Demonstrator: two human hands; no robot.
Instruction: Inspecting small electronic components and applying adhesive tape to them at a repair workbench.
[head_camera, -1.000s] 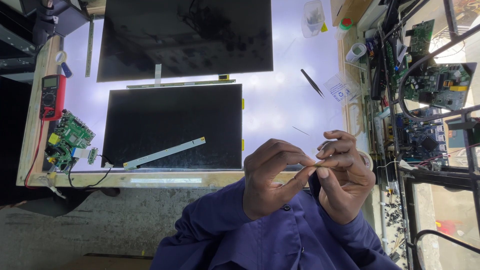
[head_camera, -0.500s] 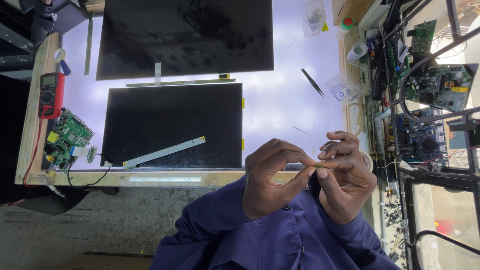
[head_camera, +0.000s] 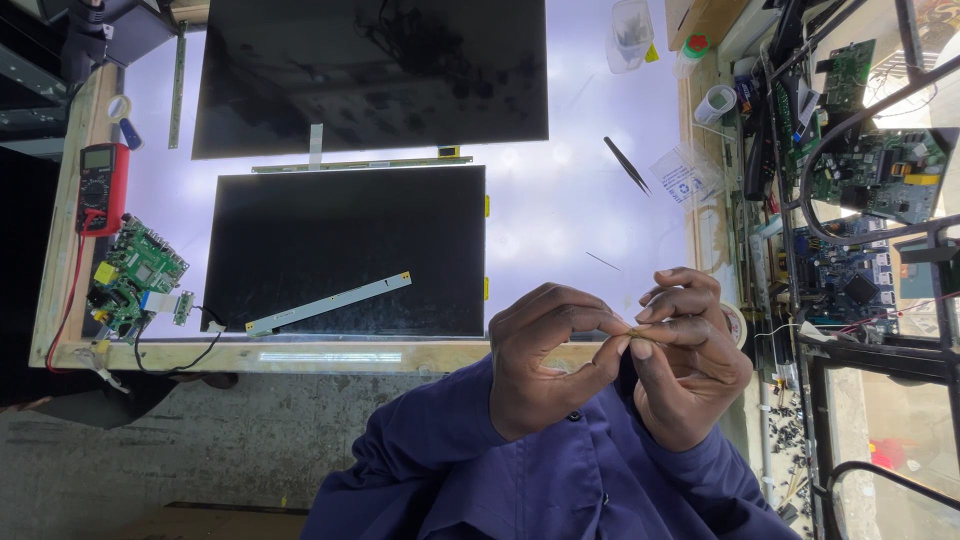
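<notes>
- At the far left of the frame a red meter lies on the bright white table. Just below it sits a green circuit board with thin wires.
- In the upper middle lies a big dark screen panel. A smaller dark screen panel lies just below it.
- A long thin pale strip rests tilted on the smaller panel.
- At the top, right of the big panel, stands a clear plastic cup. Small dark bits show inside it, too small to tell apart.
- Black tweezers lie on the table right of the panels. A small clear bag lies just beside them; I cannot tell what is in it.
- In the lower middle, the left hand pinches a tiny yellowish piece with its thumb and first finger.
- The right hand pinches the same piece from the other side. The fingertips of both hands meet there.
- The piece is very small and pale gold. It is held up in the air over the near edge of the table, lower right of the middle.
- At the far right, a rack holds more green and blue circuit boards.
</notes>
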